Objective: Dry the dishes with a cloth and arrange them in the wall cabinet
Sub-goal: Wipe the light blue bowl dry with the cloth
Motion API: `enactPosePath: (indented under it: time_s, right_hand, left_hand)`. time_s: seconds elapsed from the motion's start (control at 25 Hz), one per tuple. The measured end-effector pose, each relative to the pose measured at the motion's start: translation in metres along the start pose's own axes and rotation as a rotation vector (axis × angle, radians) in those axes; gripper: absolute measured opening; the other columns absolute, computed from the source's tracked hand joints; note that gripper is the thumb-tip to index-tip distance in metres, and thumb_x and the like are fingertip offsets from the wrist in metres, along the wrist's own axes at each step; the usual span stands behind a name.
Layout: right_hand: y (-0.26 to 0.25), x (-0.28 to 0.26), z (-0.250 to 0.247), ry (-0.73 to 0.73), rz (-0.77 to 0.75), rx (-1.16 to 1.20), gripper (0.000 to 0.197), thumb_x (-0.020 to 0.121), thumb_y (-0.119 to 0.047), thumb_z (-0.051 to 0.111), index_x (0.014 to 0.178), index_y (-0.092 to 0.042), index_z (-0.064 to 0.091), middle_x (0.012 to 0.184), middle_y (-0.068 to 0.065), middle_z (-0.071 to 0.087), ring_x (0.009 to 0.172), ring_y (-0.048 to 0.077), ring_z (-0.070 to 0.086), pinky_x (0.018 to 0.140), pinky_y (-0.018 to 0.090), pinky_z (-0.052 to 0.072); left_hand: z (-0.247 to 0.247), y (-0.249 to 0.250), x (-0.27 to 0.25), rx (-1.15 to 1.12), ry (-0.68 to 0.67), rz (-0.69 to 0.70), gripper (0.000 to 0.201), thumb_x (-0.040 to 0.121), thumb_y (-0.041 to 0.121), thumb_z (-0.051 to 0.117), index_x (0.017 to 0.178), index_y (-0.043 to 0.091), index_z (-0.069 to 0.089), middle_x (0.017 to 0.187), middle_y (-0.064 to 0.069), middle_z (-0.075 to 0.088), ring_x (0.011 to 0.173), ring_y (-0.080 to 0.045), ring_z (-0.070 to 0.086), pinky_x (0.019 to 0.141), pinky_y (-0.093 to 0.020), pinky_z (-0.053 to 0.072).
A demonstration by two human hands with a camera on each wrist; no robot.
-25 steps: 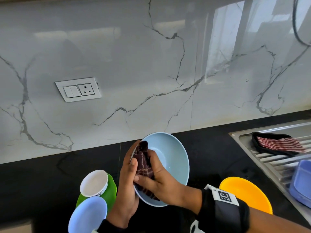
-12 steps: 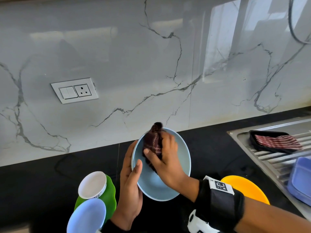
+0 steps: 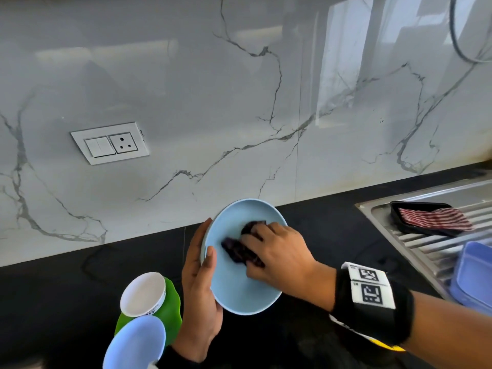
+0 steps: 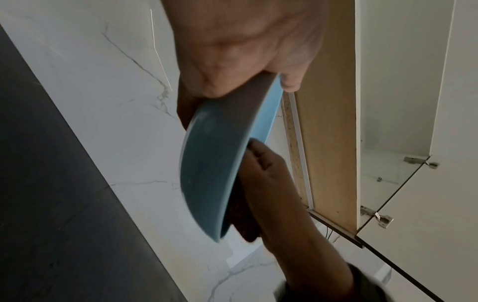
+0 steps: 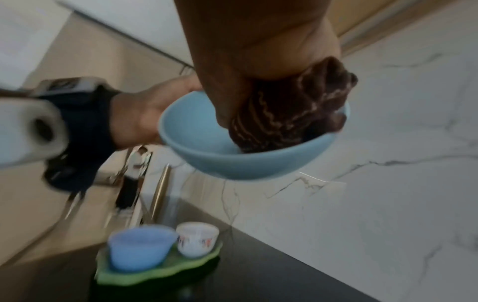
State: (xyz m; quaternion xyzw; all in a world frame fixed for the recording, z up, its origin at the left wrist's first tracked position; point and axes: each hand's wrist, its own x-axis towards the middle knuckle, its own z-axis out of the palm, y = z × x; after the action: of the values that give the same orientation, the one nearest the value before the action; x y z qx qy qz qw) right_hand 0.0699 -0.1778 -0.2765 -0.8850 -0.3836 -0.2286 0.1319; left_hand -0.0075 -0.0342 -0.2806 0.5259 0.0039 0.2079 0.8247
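A glossy black stone worktop (image 3: 66, 296) runs along a white marble-veined wall (image 3: 213, 102), with a ribbed steel sink drainer (image 3: 431, 246) at its right edge. Above the bare middle stretch, the left hand (image 3: 198, 286) grips the rim of a tilted pale blue round bowl (image 3: 239, 291), while the right hand (image 3: 279, 254) presses a bunched dark maroon cloth (image 3: 239, 250) inside it. A green leaf-shaped tray (image 3: 171, 307) sits near left.

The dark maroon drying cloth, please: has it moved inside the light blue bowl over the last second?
Yes. The dark maroon drying cloth, pressed by the right hand, has swept from the light blue bowl's left rim into the middle.
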Motion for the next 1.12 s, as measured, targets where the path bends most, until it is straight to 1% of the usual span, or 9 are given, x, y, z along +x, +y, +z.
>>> enactPosePath:
  time_s: [0.16,0.24,0.32,0.48,0.64,0.72,0.84,1.0,1.12]
  right_hand:
    - [-0.020,0.019,-0.013,0.032,-0.121,0.270,0.046,0.074,-0.042,0.060,0.114,-0.019,0.066,0.108,0.006,0.065,0.089,0.031,0.062,0.077,0.038,0.051]
    - [-0.029,0.007,-0.016,-0.125,-0.312,0.287,0.047,0.073,-0.043,0.055,0.114,-0.021,0.064,0.108,0.003,0.065,0.095,0.030,0.059,0.075,0.037,0.048]
    - [-0.023,-0.008,-0.020,-0.302,-0.376,0.212,0.051,0.069,-0.049,0.043,0.109,-0.026,0.063,0.096,-0.001,0.065,0.087,0.028,0.059,0.068,0.032,0.047]
    - [-0.002,-0.001,-0.022,-0.233,-0.173,-0.093,0.042,0.067,-0.049,0.041,0.090,-0.026,0.069,0.075,0.000,0.063,0.070,0.027,0.061,0.055,0.029,0.048]
    - [-0.008,0.016,-0.025,-0.033,-0.212,0.008,0.047,0.074,-0.044,0.049,0.111,-0.022,0.068,0.105,0.005,0.066,0.094,0.031,0.058,0.076,0.037,0.048]
    - [-0.020,0.010,-0.026,-0.096,-0.336,0.137,0.048,0.075,-0.042,0.051,0.117,-0.024,0.065,0.117,0.000,0.064,0.105,0.031,0.054,0.079,0.037,0.039]
    - [-0.026,-0.010,-0.027,-0.326,-0.447,0.205,0.045,0.072,-0.039,0.062,0.116,-0.028,0.063,0.110,-0.005,0.065,0.102,0.028,0.054,0.076,0.036,0.040]
    - [-0.003,-0.004,-0.025,-0.244,-0.277,-0.073,0.035,0.066,-0.053,0.047,0.088,-0.034,0.066,0.078,-0.007,0.062,0.075,0.024,0.058,0.065,0.032,0.043]
    - [0.000,0.018,-0.023,-0.046,-0.104,-0.076,0.042,0.071,-0.046,0.052,0.103,-0.026,0.070,0.090,0.000,0.064,0.081,0.028,0.058,0.068,0.034,0.046]
  left_hand:
    - [0.006,-0.001,0.001,-0.045,-0.035,-0.012,0.081,0.072,0.056,0.077,0.136,0.013,0.053,0.132,-0.016,0.060,0.123,-0.032,0.056,0.103,-0.047,0.047]
    - [-0.001,0.003,0.006,-0.091,0.005,-0.034,0.082,0.067,0.056,0.081,0.131,0.011,0.056,0.124,-0.022,0.061,0.116,-0.037,0.059,0.099,-0.049,0.049]
    - [-0.008,0.006,0.008,-0.082,0.000,-0.074,0.089,0.066,0.058,0.080,0.135,0.009,0.051,0.130,-0.031,0.053,0.120,-0.051,0.051,0.103,-0.066,0.039]
    - [-0.011,0.009,0.003,0.006,-0.027,-0.008,0.085,0.073,0.057,0.075,0.138,0.010,0.048,0.134,-0.027,0.052,0.123,-0.051,0.048,0.103,-0.070,0.036]
    - [0.000,0.008,-0.004,-0.019,-0.072,-0.026,0.078,0.077,0.054,0.073,0.137,0.010,0.051,0.134,-0.021,0.056,0.127,-0.039,0.051,0.105,-0.055,0.041]
    - [-0.002,0.010,-0.002,-0.054,-0.047,-0.060,0.081,0.073,0.055,0.076,0.134,0.007,0.053,0.128,-0.022,0.059,0.123,-0.039,0.054,0.102,-0.048,0.047]
    - [-0.009,0.013,0.003,-0.059,-0.032,-0.076,0.087,0.065,0.057,0.080,0.132,0.008,0.054,0.126,-0.029,0.056,0.116,-0.047,0.054,0.101,-0.060,0.040]
    - [-0.008,0.016,0.006,0.021,0.004,-0.020,0.088,0.066,0.058,0.080,0.134,0.008,0.052,0.134,-0.029,0.052,0.122,-0.051,0.048,0.103,-0.069,0.035]
    - [-0.006,0.017,0.009,-0.012,-0.030,-0.037,0.080,0.069,0.058,0.078,0.132,0.015,0.057,0.133,-0.021,0.057,0.124,-0.042,0.052,0.103,-0.058,0.042]
